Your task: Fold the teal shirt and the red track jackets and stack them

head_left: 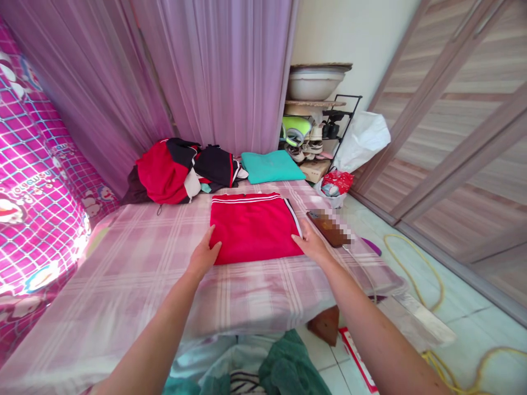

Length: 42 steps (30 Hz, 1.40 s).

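Bedding in a pink cartoon print [28, 181] is stood up at the nine o'clock edge of the view, beside the bed [123, 274], whose pale plaid sheet serves as the working surface. A heap of unfolded clothes [181, 170], red and dark, is piled at about eleven o'clock at the far end of the bed, against the purple curtain [206, 71], apart from the flat area in front of it.

The left hand [205, 255] is laid flat, fingers apart and clamped on nothing, on the near left corner of the folded red garment [253, 227]. This garment lies flat at the centre of the bed, toward twelve o'clock from the person, its white-striped band turned to the far edge. The right hand [309, 243] is likewise spread and open, pressed on the near right corner, so that the fold appears to be held down and smoothed from both sides at once.

A teal folded cloth [272, 166] is set behind the red garment at about one o'clock, seemingly as a finished piece. A phone [329, 227] is placed just beside the right hand at two o'clock, near the bed's edge. A shoe rack [317, 131] with a basin on top is stood in the corner, and a yellow cord [415, 263] is trailed over the floor at four o'clock.
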Each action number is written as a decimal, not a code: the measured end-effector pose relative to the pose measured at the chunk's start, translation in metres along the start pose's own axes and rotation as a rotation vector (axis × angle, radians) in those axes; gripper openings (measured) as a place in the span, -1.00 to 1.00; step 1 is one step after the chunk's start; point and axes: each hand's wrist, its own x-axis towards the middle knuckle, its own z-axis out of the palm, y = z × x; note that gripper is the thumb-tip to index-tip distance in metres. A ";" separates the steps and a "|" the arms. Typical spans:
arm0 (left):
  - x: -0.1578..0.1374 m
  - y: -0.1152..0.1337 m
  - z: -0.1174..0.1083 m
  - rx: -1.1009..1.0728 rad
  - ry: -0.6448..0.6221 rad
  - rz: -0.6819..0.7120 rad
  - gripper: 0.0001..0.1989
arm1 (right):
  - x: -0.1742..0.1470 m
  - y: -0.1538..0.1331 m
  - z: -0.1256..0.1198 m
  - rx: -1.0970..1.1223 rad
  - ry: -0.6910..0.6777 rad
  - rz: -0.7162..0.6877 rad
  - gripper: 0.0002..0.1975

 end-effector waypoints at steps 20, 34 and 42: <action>0.016 0.028 -0.038 -0.501 -0.248 -0.221 -0.46 | 0.020 -0.021 -0.029 0.295 -0.146 0.000 -0.57; 0.113 0.160 -0.118 -0.665 -0.349 -0.196 -0.75 | 0.114 -0.114 -0.122 0.854 -0.126 0.049 -0.75; 0.274 0.269 -0.099 -0.742 -0.213 0.044 -0.73 | 0.295 -0.165 -0.181 0.827 0.143 -0.062 -0.68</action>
